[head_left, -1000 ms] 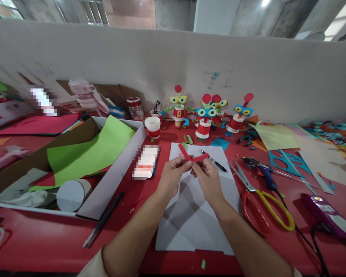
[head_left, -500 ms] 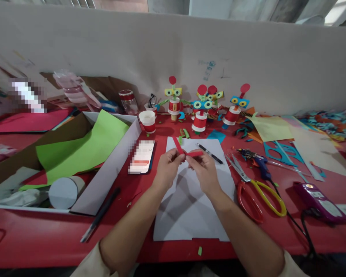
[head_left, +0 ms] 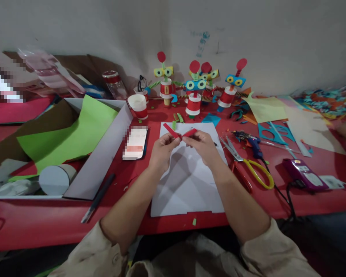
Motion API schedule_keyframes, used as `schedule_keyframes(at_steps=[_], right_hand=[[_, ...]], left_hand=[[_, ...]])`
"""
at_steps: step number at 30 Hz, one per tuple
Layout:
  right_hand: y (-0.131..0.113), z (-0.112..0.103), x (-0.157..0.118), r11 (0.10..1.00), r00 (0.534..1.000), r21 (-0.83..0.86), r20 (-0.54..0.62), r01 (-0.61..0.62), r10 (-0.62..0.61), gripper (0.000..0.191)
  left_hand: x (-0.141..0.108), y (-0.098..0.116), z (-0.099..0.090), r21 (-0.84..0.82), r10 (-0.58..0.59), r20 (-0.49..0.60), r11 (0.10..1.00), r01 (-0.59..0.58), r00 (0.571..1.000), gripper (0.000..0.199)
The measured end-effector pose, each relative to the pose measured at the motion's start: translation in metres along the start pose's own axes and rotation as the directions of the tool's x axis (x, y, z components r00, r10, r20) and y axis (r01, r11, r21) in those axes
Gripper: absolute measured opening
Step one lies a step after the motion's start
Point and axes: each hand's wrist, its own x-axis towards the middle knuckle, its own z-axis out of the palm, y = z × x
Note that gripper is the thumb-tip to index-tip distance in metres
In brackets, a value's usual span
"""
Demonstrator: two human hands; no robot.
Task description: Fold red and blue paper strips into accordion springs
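Over the white paper (head_left: 187, 184), both hands pinch a folded red paper strip (head_left: 170, 130). My left hand (head_left: 165, 148) is closed on it where the pieces meet, one end sticking out up and to the left. My right hand (head_left: 202, 143) grips the other part, whose end points up and to the right. The fold itself is partly covered by fingertips. Behind the hands lie short green folded paper springs (head_left: 178, 117). A pen (head_left: 215, 144) is mostly hidden by my right hand.
Paper-cup robot figures (head_left: 193, 103) stand by the wall. At right lie scissors (head_left: 242, 161), a glue gun (head_left: 252, 144) and a purple power device (head_left: 302, 175). At left are a phone (head_left: 136, 142), a cutter-like dark tool (head_left: 99, 196) and a box (head_left: 86, 173) holding green paper.
The view has tilted down, showing more of my sleeves and lap. Both hands still pinch the red strip; its right part now looks more bent. A person's hand appears at the far right edge.
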Motion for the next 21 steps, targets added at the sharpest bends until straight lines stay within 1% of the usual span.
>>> schedule_keyframes(at_steps=[3,5,9,12,14,19,21], right_hand=[[-0.001,-0.004,0.001,0.999,0.999,-0.024,0.031,0.024,-0.023,0.011],[-0.002,-0.004,0.001,0.999,0.997,-0.022,0.068,0.045,-0.044,0.011],[-0.001,-0.003,0.001,0.996,0.988,-0.021,0.130,0.082,-0.079,0.017],[0.001,-0.001,0.001,0.994,0.988,-0.047,0.125,0.100,-0.094,0.024],[0.002,0.000,0.001,0.993,0.989,-0.062,0.114,0.100,-0.092,0.027],[0.002,0.004,0.000,0.993,0.993,-0.101,0.104,0.063,-0.053,0.025],[0.004,0.006,-0.001,0.988,0.994,-0.137,0.097,0.066,-0.053,0.023]], left_hand=[[0.001,-0.001,-0.002,0.044,-0.004,-0.001,0.999,0.004,1.000,0.006],[0.001,0.001,-0.002,0.053,-0.005,-0.001,0.999,0.005,1.000,0.008],[-0.001,0.007,0.000,-0.050,-0.039,0.039,0.998,0.040,0.999,0.007],[-0.002,0.010,0.000,-0.123,-0.103,0.047,0.986,0.108,0.994,0.007],[-0.002,0.010,0.000,-0.148,-0.127,0.037,0.980,0.131,0.991,0.008],[-0.002,0.009,0.000,-0.146,-0.108,0.027,0.983,0.111,0.994,0.007],[-0.002,0.008,0.000,-0.137,-0.096,0.012,0.986,0.097,0.995,0.008]])
